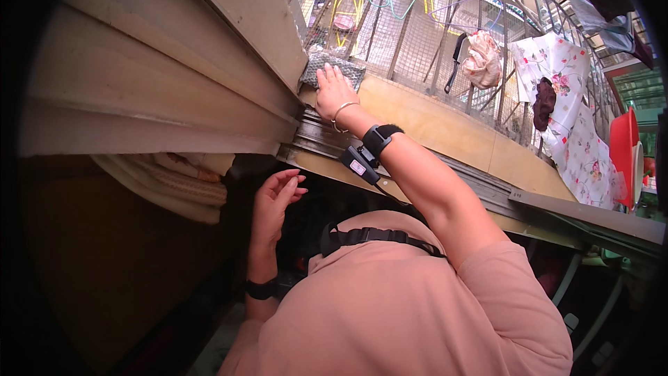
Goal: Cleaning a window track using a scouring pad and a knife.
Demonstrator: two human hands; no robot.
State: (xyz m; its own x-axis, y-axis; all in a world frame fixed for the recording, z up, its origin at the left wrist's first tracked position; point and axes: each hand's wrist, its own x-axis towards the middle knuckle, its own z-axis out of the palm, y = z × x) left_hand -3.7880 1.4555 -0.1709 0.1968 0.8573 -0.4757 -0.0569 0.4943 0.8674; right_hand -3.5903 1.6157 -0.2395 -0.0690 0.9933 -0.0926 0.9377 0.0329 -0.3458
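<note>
A grey patterned cloth lies bunched on the yellowish window ledge, in the corner by the wall and the barred grille. From above, my right hand presses it down, its fingers laid over the cloth; what the fingertips do at its far side is partly hidden. A bracelet and a black wrist strap sit on that arm, which reaches across the metal window track. Lower down, on the near side of the ledge, my left hand hovers with loosely bent fingers apart and nothing visible in them.
Metal bars and mesh rise beyond the ledge, with hangers, a pale bunched cloth and a floral sheet hanging there. A red basin stands at right. Folded fabric lies below the wall at left.
</note>
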